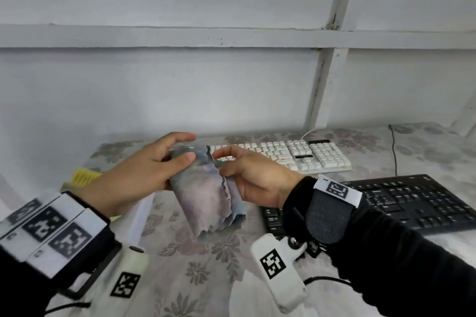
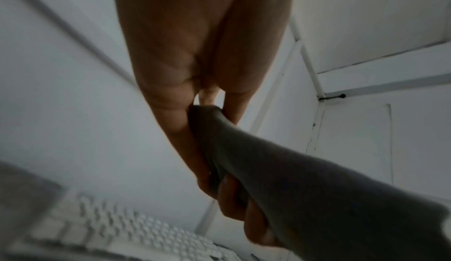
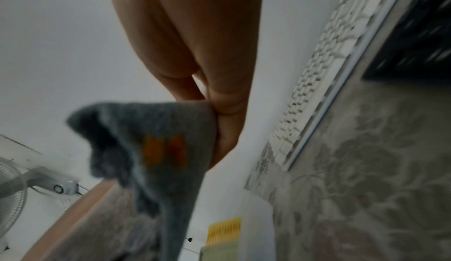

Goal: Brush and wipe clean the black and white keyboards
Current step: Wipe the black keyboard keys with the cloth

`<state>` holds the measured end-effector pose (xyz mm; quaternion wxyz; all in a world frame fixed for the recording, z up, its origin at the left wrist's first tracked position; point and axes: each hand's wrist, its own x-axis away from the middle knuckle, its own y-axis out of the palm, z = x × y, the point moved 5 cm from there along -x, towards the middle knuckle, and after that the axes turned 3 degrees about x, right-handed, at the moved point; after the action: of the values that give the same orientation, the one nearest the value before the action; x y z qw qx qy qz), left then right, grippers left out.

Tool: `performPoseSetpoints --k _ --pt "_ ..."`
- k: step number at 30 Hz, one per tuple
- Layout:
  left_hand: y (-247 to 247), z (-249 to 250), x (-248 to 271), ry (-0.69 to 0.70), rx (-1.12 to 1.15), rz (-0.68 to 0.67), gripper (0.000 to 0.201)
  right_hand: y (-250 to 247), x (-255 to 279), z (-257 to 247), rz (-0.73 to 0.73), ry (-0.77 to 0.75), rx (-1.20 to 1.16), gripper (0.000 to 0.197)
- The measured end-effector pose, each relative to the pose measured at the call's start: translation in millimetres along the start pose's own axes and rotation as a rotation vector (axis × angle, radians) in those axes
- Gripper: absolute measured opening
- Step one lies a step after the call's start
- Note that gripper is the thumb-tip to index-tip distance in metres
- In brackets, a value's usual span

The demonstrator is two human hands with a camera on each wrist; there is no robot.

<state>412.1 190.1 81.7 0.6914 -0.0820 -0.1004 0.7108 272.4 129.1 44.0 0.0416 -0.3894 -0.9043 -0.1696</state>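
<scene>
Above the table I hold a grey cloth point(image 1: 206, 198) up in both hands. My left hand point(image 1: 189, 148) grips its bunched top corner between thumb and fingers. To the right, my right hand point(image 1: 223, 162) pinches the cloth's frayed side edge. The rest hangs down loose. Close up, the cloth point(image 2: 305, 188) runs out from my left hand point(image 2: 209, 106). In the right wrist view the cloth point(image 3: 158, 149) is pinched by my right hand point(image 3: 216, 114). The white keyboard point(image 1: 296, 154) lies behind my hands. At the right is the black keyboard point(image 1: 407, 201), its left end hidden by my right wrist.
A yellow-bristled brush point(image 1: 82, 177) lies at the left edge, partly behind my left forearm, near a white box point(image 1: 141, 216). A floral cloth covers the table point(image 1: 206, 265). A white wall stands close behind. Cables run from both keyboards. A fan point(image 3: 12, 188) stands beyond the table.
</scene>
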Motion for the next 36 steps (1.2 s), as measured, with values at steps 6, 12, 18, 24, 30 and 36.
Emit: performPoseSetpoints --k 6,12,18,24,30,36 --pt "51.4 -2.7 -11.6 -0.105 0.038 0.013 0.037 -31.1 42.5 12.3 0.126 0.048 0.129 0.037" --pt "95.7 -4.9 -15.6 -0.143 0.019 -0.012 0.021 -54.0 80.2 14.7 0.116 0.094 0.197 0.043" --pt "129.8 -3.7 -20.4 -0.123 -0.022 0.052 0.013 -76.7 113.0 18.7 -0.063 0.105 0.367 0.08" --pt "163.4 -8.9 -22.2 -0.162 -0.013 0.101 0.021 -105.2 134.2 16.6 -0.041 0.123 0.577 0.066" --pt "197.3 -15.1 -15.3 -0.208 -0.006 0.093 0.017 -123.4 156.2 25.9 -0.107 0.244 0.85 0.077" --pt "217.1 -15.9 -10.1 -0.227 0.074 0.129 0.027 -132.9 158.8 24.4 -0.01 0.067 1.019 0.105"
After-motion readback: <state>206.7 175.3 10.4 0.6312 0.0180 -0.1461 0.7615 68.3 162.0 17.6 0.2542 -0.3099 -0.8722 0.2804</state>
